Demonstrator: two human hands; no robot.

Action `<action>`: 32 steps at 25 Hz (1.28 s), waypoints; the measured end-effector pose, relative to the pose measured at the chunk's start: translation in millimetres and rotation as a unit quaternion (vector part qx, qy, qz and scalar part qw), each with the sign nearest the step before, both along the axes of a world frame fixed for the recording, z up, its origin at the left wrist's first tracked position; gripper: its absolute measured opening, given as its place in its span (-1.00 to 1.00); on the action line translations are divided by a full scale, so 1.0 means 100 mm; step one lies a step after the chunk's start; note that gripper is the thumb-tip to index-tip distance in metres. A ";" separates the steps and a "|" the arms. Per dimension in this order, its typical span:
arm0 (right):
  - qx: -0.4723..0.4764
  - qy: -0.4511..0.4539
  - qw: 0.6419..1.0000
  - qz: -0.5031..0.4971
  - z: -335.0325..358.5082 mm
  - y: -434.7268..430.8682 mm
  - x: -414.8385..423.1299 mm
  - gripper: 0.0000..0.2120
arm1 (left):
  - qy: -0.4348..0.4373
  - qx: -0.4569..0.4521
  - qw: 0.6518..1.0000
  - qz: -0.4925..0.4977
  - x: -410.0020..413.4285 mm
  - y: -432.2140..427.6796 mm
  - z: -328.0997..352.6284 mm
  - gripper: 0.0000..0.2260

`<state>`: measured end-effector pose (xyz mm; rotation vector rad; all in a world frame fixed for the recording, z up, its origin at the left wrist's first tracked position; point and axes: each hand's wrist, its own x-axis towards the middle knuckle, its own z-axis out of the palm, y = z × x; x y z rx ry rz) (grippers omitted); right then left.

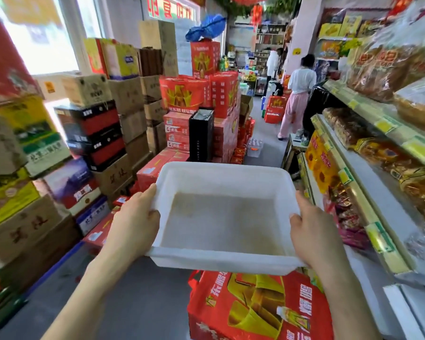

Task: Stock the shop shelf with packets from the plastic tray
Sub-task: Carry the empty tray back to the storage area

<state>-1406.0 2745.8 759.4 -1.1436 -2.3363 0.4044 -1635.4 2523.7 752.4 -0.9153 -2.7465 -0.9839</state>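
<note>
A white plastic tray (221,177) is held level in front of me, and nothing lies inside it. My left hand (135,222) grips its left rim with the thumb over the edge. My right hand (312,229) grips the right rim the same way. The shop shelf (378,119) runs along my right, several tiers deep. Packets (390,153) of snacks in clear and orange wrappers fill its levels, with yellow price tags on the edges.
Stacks of cardboard and red gift boxes (196,99) line the left side of the narrow aisle. A red gift bag (250,307) stands on the floor right below the tray. A person in pink trousers (295,101) stands farther down the aisle.
</note>
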 end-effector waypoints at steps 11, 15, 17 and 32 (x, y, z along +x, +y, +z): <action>-0.155 0.029 0.970 0.185 -0.31 -1.38 -1.69 -0.39 | -0.036 0.012 0.981 0.193 -0.63 -2.16 -0.17 -0.41; -0.172 0.016 0.957 0.231 -0.27 -2.06 -2.28 -0.38 | -0.062 0.037 0.961 0.269 -0.79 -3.01 -0.29 -0.38; -0.165 0.015 0.950 0.265 -0.22 -2.48 -2.59 -0.40 | -0.071 0.057 0.952 0.293 -0.86 -3.46 -0.33 -0.38; -0.113 -0.060 0.782 0.610 -0.16 -6.41 -4.30 -0.42 | -0.043 0.053 0.770 0.635 -0.29 -6.82 -0.42 -0.41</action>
